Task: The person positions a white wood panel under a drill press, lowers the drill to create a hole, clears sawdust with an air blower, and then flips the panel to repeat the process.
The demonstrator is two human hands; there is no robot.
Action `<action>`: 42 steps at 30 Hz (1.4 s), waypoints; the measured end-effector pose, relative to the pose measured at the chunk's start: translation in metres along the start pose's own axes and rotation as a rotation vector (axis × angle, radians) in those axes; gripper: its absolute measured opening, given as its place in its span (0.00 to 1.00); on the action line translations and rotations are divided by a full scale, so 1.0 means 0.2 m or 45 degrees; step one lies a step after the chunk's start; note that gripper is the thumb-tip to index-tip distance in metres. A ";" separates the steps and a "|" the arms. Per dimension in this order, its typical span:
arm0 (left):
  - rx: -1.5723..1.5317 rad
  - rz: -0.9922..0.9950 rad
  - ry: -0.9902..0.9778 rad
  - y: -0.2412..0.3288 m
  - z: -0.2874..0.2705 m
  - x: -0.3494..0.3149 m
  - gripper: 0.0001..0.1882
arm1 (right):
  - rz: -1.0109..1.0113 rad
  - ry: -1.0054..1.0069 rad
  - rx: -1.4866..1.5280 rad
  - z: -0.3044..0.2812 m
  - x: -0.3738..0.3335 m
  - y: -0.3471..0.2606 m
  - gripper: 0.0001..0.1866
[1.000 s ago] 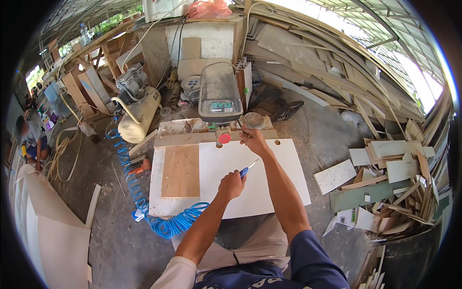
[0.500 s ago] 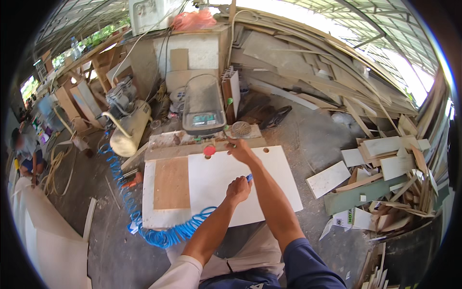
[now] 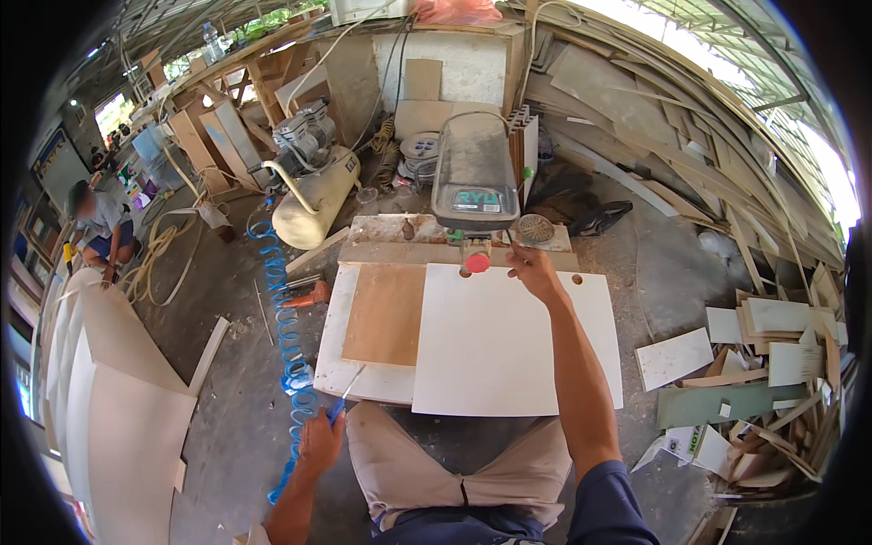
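My left hand [image 3: 321, 442] is wrapped round a screwdriver [image 3: 338, 409] with a blue handle. Its thin metal shaft points up past the front edge of the bench board. My right hand [image 3: 536, 272] is at the front of a drill press [image 3: 472, 186] with a grey cover, its fingers curled beside a thin dark rod; what they grip is hidden. A red round knob [image 3: 477, 262] sits just left of those fingers. Under the machine lies a white panel [image 3: 509, 354] with round holes along its far edge. A brown board [image 3: 383, 318] lies left of it.
A blue coiled hose [image 3: 289, 350] runs down the left side, past an orange tool [image 3: 313, 294]. Behind stands a cream air compressor [image 3: 318, 202]. Board offcuts [image 3: 772, 354] are heaped at right. Another person [image 3: 104, 222] crouches at far left, by curved panels [image 3: 118, 381].
My left hand has moved left and nearer me, off the white panel, with the screwdriver. My right hand remains by the drill press. The view has shifted left; the coiled hose now hangs straighter.
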State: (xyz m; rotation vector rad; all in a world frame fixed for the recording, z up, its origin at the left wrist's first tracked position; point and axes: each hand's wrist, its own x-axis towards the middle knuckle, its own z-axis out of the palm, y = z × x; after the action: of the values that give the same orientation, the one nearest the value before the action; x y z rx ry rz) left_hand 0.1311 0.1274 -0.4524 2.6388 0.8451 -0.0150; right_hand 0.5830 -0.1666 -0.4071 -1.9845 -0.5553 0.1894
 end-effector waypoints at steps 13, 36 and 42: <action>-0.160 0.178 0.109 0.06 0.15 0.99 0.27 | 0.108 0.048 0.084 0.02 0.02 0.01 0.29; -0.718 0.326 -0.333 0.31 0.13 0.96 0.23 | 0.155 0.075 0.236 0.04 0.02 0.09 0.26; -0.609 0.195 -0.202 0.71 0.20 1.01 0.26 | 0.094 0.159 0.325 0.06 0.00 0.08 0.30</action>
State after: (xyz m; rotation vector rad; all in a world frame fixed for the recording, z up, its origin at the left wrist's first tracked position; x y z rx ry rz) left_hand 0.3809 0.1197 -0.4657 2.2086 0.5145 0.0157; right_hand 0.5822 -0.1621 -0.4264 -1.7556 -0.3591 0.1716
